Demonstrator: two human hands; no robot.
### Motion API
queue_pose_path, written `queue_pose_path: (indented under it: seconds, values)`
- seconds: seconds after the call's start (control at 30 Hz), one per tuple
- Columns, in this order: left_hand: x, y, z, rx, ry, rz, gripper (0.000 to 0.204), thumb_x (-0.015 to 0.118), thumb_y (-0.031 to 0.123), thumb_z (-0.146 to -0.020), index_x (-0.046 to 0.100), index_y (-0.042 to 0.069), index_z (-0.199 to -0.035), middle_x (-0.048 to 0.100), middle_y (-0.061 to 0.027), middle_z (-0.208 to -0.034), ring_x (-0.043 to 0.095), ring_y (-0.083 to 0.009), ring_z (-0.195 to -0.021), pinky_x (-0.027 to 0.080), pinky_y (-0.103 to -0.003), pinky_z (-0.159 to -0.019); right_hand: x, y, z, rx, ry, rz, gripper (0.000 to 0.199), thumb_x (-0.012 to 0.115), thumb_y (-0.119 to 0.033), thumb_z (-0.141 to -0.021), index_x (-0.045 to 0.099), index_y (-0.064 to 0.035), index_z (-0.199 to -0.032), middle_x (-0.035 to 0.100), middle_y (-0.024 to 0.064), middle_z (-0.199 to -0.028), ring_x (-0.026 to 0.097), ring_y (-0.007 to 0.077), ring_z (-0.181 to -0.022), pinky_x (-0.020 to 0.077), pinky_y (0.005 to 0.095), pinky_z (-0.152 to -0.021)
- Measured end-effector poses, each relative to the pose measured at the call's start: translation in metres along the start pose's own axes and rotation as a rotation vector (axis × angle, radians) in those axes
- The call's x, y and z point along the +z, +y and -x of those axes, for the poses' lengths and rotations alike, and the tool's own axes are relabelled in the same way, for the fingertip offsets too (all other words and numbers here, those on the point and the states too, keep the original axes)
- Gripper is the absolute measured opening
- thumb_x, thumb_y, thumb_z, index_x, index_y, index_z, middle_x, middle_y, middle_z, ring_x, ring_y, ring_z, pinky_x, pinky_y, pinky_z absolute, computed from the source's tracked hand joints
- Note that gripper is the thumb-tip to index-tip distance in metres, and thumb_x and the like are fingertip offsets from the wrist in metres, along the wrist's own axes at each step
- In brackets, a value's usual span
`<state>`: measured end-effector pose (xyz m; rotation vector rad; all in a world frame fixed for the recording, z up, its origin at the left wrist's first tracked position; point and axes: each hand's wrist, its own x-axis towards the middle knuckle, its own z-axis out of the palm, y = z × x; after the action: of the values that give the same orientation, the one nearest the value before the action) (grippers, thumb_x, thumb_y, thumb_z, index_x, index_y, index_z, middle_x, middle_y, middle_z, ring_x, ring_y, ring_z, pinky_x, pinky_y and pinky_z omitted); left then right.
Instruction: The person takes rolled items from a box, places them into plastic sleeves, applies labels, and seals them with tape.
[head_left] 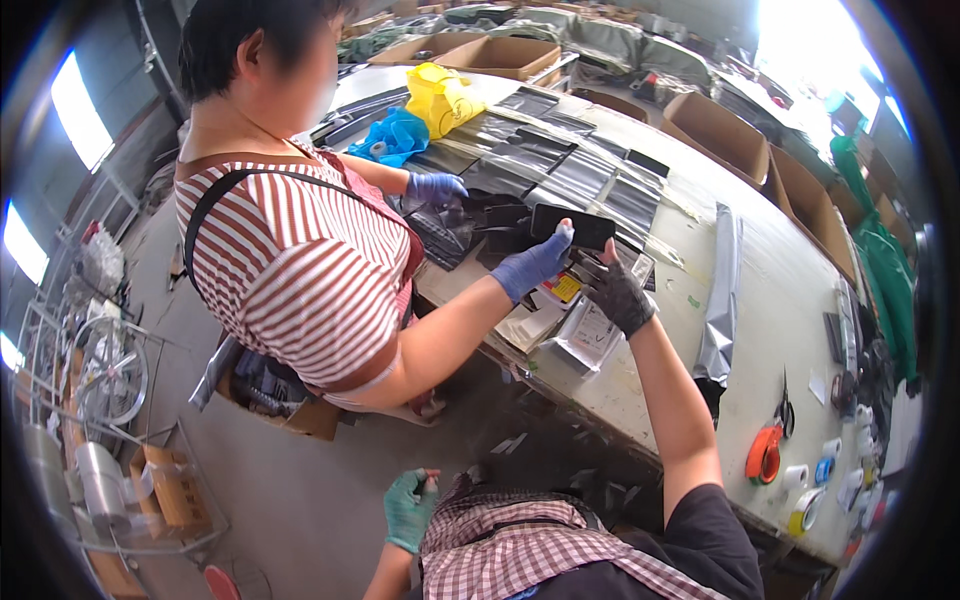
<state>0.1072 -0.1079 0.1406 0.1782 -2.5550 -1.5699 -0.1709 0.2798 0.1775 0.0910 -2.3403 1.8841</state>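
Black flat pouch (572, 226) pinched by right hand (613, 290), left hand (409, 508) well below

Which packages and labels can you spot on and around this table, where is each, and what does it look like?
Black flat pouch: held over the table between the right hand and a co-worker's blue-gloved hand.
Yellow label: below the pouch, small, rectangular.
Clear bag: near table edge, flat, white insert.
Yellow bag: far end, crumpled.
Cardboard boxes: beyond the table, open, brown.

Bright daylight glares top right; fisheye edges bend and darken.
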Motion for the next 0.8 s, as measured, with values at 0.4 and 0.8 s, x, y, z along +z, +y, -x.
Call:
queue_pose_path:
  seconds: [0.4,0.8]
  values:
    - [-0.033,0.141,-0.089,0.715,-0.471,0.198,0.025,0.065,0.008,-0.077,0.063,0.005,-0.102,0.063,-0.0121,-0.093,0.061,-0.0261,-0.082,0.048,-0.034,-0.071,0.087,-0.120,-0.012,0.062,0.332,-1.007,0.038,0.070,-0.042,-0.080,0.063,-0.0073,-0.095,0.065,0.0053,-0.090,0.059,0.0203,-0.088,0.0452,0.0347,-0.085]
    - [0.036,0.235,-0.346,-0.212,-0.889,0.344,0.055,0.072,0.040,-0.078,0.055,0.005,-0.116,0.065,-0.0116,-0.098,0.062,-0.0234,-0.093,0.050,-0.036,-0.085,0.124,-0.102,0.032,-0.104,0.732,-0.909,0.052,0.072,-0.035,-0.081,0.054,-0.0038,-0.119,0.057,0.0018,-0.108,0.052,0.0132,-0.095,0.0415,0.0280,-0.086]
